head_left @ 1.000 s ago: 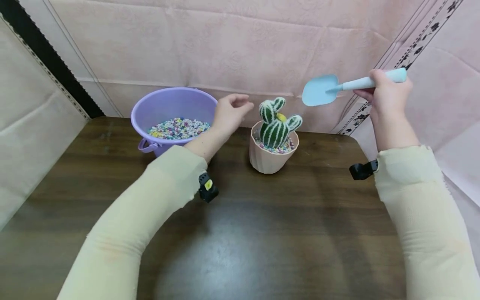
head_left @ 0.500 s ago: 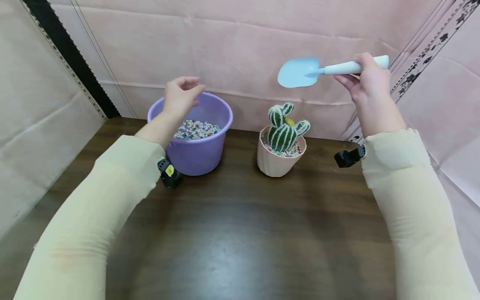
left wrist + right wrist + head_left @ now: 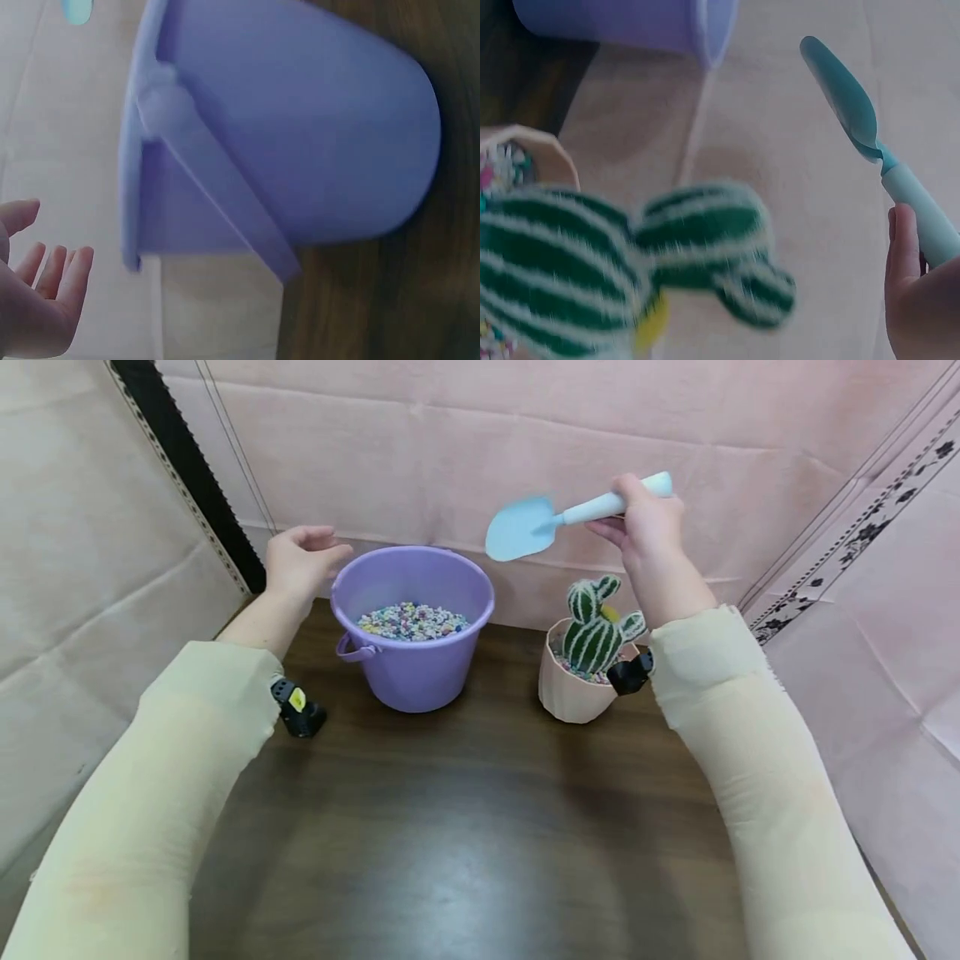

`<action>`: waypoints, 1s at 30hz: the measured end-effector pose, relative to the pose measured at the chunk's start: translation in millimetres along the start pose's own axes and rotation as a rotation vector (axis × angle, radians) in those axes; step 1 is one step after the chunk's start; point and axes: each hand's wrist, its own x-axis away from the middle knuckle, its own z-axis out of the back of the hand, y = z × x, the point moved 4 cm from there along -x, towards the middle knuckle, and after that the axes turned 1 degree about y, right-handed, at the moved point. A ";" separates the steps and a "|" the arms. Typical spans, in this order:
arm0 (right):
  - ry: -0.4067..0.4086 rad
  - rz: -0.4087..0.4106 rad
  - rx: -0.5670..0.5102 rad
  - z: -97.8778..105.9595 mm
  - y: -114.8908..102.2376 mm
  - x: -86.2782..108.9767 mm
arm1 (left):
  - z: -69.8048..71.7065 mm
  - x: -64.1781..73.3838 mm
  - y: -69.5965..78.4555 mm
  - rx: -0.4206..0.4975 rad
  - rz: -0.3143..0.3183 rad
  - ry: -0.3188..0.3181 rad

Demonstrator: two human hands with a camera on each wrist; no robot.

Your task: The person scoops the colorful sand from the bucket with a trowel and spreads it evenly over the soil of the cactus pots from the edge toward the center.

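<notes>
My right hand (image 3: 651,531) grips the handle of a light blue trowel (image 3: 522,529) up in the air. Its blade hangs just right of a purple bucket (image 3: 420,672), higher than the rim. Small multicoloured pebbles (image 3: 412,622) fill the lower part of the bucket. Left of the bucket hovers my left hand (image 3: 296,564), holding nothing, fingers loosely bent and apart from the rim in the left wrist view. Below my right forearm stands a pink pot (image 3: 573,697) with a green and white knitted cactus (image 3: 592,643) on pebbles; the wrist camera hides part of the pot.
The bucket's purple handle (image 3: 217,176) hangs down on its left side. Brown wooden tabletop (image 3: 450,827) stretches in front of both containers. Pale pink cloth (image 3: 480,452) closes off the back, with cloth on both sides too.
The right hand has carried the trowel leftward, from right of the cactus pot towards the bucket. My left hand has moved from between pot and bucket across to the bucket's left side.
</notes>
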 end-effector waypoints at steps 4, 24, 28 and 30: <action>-0.028 0.045 0.105 -11.4 11.5 4.4 | 7.4 -1.5 -13.4 -0.037 0.051 -0.017; -0.162 0.272 0.723 -42.8 94.1 14.2 | -7.4 13.9 -48.2 0.077 0.110 -0.242; -0.168 0.382 0.971 -47.2 108.8 18.1 | -11.5 17.8 -49.1 0.093 0.113 -0.239; -0.196 0.388 1.031 -49.6 115.1 19.3 | -13.7 19.8 -49.3 0.103 0.121 -0.232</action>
